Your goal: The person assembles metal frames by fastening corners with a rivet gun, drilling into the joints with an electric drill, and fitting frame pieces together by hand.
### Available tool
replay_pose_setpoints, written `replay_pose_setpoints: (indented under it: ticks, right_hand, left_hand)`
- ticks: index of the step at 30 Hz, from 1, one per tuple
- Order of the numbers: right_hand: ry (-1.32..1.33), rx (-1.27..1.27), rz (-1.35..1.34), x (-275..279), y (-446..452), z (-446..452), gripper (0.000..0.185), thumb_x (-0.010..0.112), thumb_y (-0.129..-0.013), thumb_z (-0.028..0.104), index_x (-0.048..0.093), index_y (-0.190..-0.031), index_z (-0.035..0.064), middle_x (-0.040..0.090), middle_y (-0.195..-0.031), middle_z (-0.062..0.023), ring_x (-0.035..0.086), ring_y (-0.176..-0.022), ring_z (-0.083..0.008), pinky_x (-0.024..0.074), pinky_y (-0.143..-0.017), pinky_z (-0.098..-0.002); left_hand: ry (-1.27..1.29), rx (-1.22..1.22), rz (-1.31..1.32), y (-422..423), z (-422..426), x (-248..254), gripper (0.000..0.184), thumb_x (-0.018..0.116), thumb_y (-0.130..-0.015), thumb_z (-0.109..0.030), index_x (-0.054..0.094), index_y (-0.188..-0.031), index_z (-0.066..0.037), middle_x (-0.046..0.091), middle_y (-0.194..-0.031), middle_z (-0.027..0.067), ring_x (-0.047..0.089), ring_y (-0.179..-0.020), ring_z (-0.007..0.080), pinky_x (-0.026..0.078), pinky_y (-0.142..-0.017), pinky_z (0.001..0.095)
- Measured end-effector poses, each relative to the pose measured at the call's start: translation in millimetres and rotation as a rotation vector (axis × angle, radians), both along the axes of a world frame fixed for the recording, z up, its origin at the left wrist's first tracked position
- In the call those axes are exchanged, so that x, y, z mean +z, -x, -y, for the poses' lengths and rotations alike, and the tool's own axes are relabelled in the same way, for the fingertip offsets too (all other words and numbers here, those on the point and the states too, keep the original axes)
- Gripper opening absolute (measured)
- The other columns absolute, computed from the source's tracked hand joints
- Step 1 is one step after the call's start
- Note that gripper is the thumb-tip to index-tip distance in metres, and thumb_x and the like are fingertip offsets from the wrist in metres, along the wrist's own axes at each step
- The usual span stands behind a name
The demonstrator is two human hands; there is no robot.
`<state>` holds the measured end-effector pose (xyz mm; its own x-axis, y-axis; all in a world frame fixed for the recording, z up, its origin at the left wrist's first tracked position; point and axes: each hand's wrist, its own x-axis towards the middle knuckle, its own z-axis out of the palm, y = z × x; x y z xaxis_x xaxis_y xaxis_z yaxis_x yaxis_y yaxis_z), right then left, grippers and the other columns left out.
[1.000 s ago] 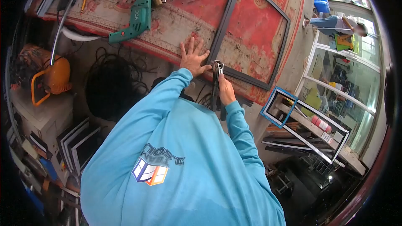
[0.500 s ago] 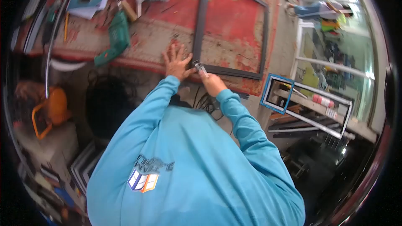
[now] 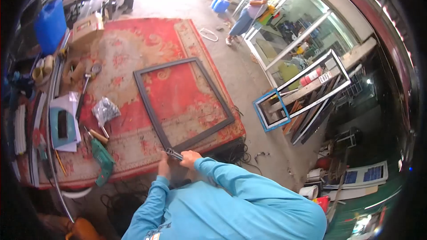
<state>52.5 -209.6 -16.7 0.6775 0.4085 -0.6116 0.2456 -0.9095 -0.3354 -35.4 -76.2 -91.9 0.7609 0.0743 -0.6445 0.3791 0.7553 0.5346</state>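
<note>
A dark grey rectangular frame point(image 3: 149, 105) lies flat on the red patterned carpet that covers the table. My right hand point(image 3: 190, 159) is closed around a silver hand tool point(image 3: 174, 154), which looks like pliers. The tool's head is at the frame's near left corner. Just left of that corner is my left hand point(image 3: 164, 165), at the table's near edge. Its fingers are blurred and partly hidden, so whether they touch the frame is unclear.
Left on the carpet point(image 3: 120, 49) are a green drill point(image 3: 103, 160), a plastic bag of small parts point(image 3: 106, 110) and a hammer point(image 3: 83, 95). A blue jerrycan point(image 3: 50, 24) stands far left. Right of the table lean a blue-edged frame point(image 3: 272, 110) and a white one. A person point(image 3: 254, 13) stands beyond.
My view has lifted and turned, showing the whole table. The left hand, spread flat on the carpet before, has drawn in by the frame's corner. My right hand still holds the tool there.
</note>
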Motion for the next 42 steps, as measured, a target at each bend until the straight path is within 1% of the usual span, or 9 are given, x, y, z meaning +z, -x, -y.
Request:
replay_pose_setpoints:
  ticks: [7,10,11,19,22,26,28,35,42]
  right_hand:
    - [-0.015,0.047,0.077,-22.3,6.7,6.2,0.033,0.061,-0.077,0.027,0.065,-0.104,0.0091,0.068,-0.098,-0.0226,0.065,-0.095,-0.0411,0.0510,-0.086,-0.0499]
    - [-0.150,0.056,0.045,-11.0,12.0,11.6,0.056,0.066,-0.075,0.025,0.054,-0.125,0.0041,0.063,-0.117,-0.0218,0.060,-0.113,-0.0372,0.0491,-0.096,-0.0458]
    - [0.118,0.139,-0.021,12.2,14.4,15.6,0.064,0.070,-0.073,0.025,0.048,-0.130,0.0050,0.059,-0.124,-0.0220,0.057,-0.117,-0.0358,0.0494,-0.096,-0.0448]
    - [-0.013,0.087,-0.069,123.5,37.0,38.2,0.040,0.069,-0.071,0.035,0.068,-0.095,0.0039,0.069,-0.099,-0.0207,0.067,-0.093,-0.0365,0.0529,-0.082,-0.0453]
    - [-0.165,0.016,-0.167,109.4,23.9,46.4,0.041,0.067,-0.070,0.034,0.067,-0.097,0.0028,0.069,-0.098,-0.0217,0.066,-0.093,-0.0391,0.0519,-0.081,-0.0457]
    - [-0.164,0.012,-0.145,-20.5,34.2,79.3,0.046,0.065,-0.070,0.028,0.062,-0.106,-0.0012,0.067,-0.096,-0.0207,0.066,-0.093,-0.0342,0.0507,-0.078,-0.0438]
    - [-0.323,-0.256,-0.583,26.8,40.2,68.3,0.046,0.065,-0.070,0.026,0.061,-0.106,-0.0024,0.067,-0.093,-0.0152,0.065,-0.088,-0.0284,0.0501,-0.076,-0.0410]
    - [-0.395,-0.140,-0.239,-57.5,62.1,79.0,0.055,0.070,-0.074,0.037,0.060,-0.115,0.0013,0.068,-0.099,-0.0186,0.065,-0.093,-0.0310,0.0499,-0.082,-0.0402]
    - [-0.012,0.165,0.047,9.3,46.5,68.7,0.043,0.071,-0.073,0.040,0.070,-0.087,-0.0005,0.069,-0.086,-0.0220,0.067,-0.081,-0.0359,0.0507,-0.073,-0.0449]
  left_hand:
    - [0.090,0.176,0.056,-25.6,32.7,-3.9,0.068,0.050,-0.088,-0.069,0.052,-0.110,-0.004,0.067,-0.102,0.0122,0.065,-0.090,0.0247,0.054,-0.079,0.0363]
    - [0.184,0.248,0.037,-29.1,41.0,1.3,0.069,0.054,-0.086,-0.069,0.051,-0.111,-0.005,0.064,-0.100,0.0123,0.065,-0.090,0.0267,0.054,-0.080,0.0410]
    - [0.233,0.276,0.017,-28.6,41.4,1.5,0.069,0.055,-0.085,-0.069,0.050,-0.113,-0.006,0.062,-0.095,0.0106,0.063,-0.088,0.0271,0.054,-0.079,0.0441]
    - [0.426,0.311,0.086,-22.9,38.5,-9.1,0.059,0.050,-0.088,-0.069,0.054,-0.096,-0.011,0.057,-0.079,0.0046,0.056,-0.071,0.0239,0.049,-0.070,0.0432]
    - [0.426,0.312,0.094,-27.3,35.7,0.7,0.060,0.049,-0.088,-0.070,0.053,-0.093,-0.011,0.057,-0.077,0.0046,0.055,-0.071,0.0244,0.049,-0.073,0.0455]
    - [0.405,0.360,0.002,-32.7,33.3,6.3,0.062,0.051,-0.084,-0.073,0.054,-0.095,-0.011,0.057,-0.076,0.0049,0.057,-0.072,0.0255,0.050,-0.071,0.0477]
    - [0.350,0.343,-0.014,-30.9,31.7,2.8,0.063,0.052,-0.083,-0.074,0.054,-0.095,-0.011,0.057,-0.075,0.0049,0.057,-0.070,0.0257,0.051,-0.069,0.0470]
    - [0.340,0.293,-0.024,-23.0,31.2,-0.9,0.065,0.053,-0.084,-0.073,0.055,-0.098,-0.010,0.058,-0.077,0.0056,0.058,-0.069,0.0250,0.050,-0.068,0.0453]
    - [0.291,0.306,0.000,-25.1,33.2,3.8,0.063,0.052,-0.085,-0.071,0.055,-0.097,-0.009,0.059,-0.077,0.0061,0.058,-0.072,0.0247,0.050,-0.069,0.0446]
